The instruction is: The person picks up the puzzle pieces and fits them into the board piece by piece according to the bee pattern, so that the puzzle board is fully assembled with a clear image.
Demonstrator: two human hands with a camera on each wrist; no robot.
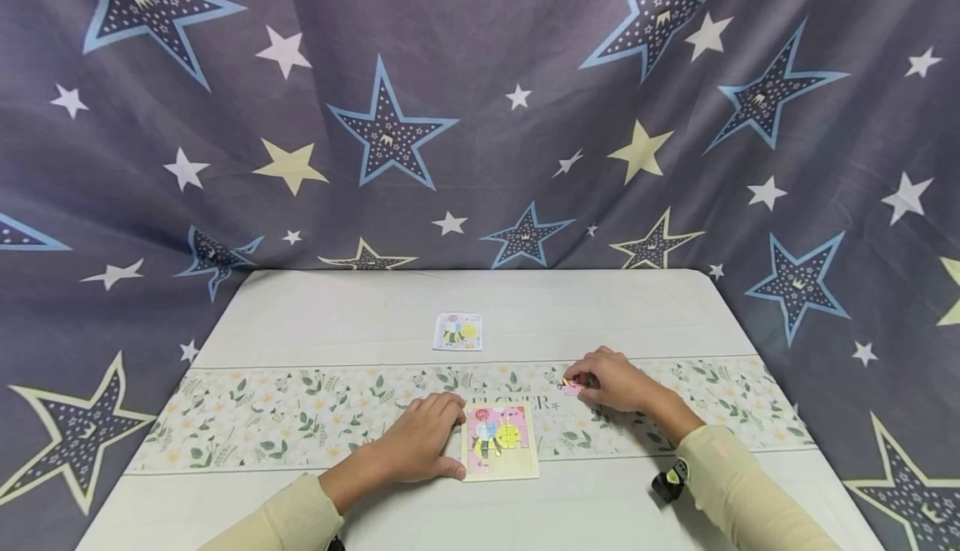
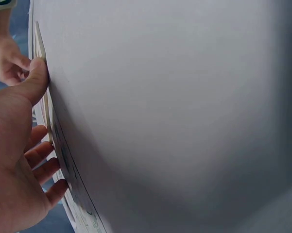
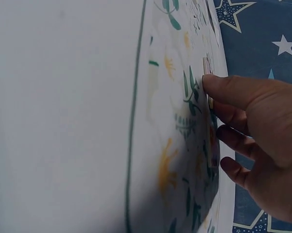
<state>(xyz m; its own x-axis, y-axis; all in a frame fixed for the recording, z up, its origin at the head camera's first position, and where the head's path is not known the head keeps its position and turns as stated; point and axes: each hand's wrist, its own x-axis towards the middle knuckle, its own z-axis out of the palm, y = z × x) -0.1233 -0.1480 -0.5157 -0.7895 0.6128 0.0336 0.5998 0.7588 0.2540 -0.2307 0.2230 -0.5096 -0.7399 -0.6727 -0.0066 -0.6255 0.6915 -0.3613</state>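
Note:
A square jigsaw puzzle in a pale frame point(image 1: 501, 476) lies on the table, its picture a bee on pink. My left hand point(image 1: 422, 443) rests along the frame's left side, thumb near the front corner and fingers farther back. In the left wrist view, the thumb of the left hand point(image 2: 19, 141) touches the frame's edge point(image 2: 40, 41) while the other fingers lie loosely beside it. Off to the right, my right hand point(image 1: 611, 380) pinches a pink, yellow and dark puzzle piece point(image 1: 572, 388) low over the floral strip. The right wrist view shows the right hand point(image 3: 262, 131) with thumb and fingertips at thin-edged puzzle pieces point(image 3: 214, 158).
A small picture card point(image 1: 458, 332) with a similar bee lies behind the frame. A floral printed strip point(image 1: 300, 418) crosses the white table point(image 1: 600, 309). A star-patterned curtain point(image 1: 450, 159) stands along the back and sides. A black device point(image 1: 667, 484) hangs at the right wrist.

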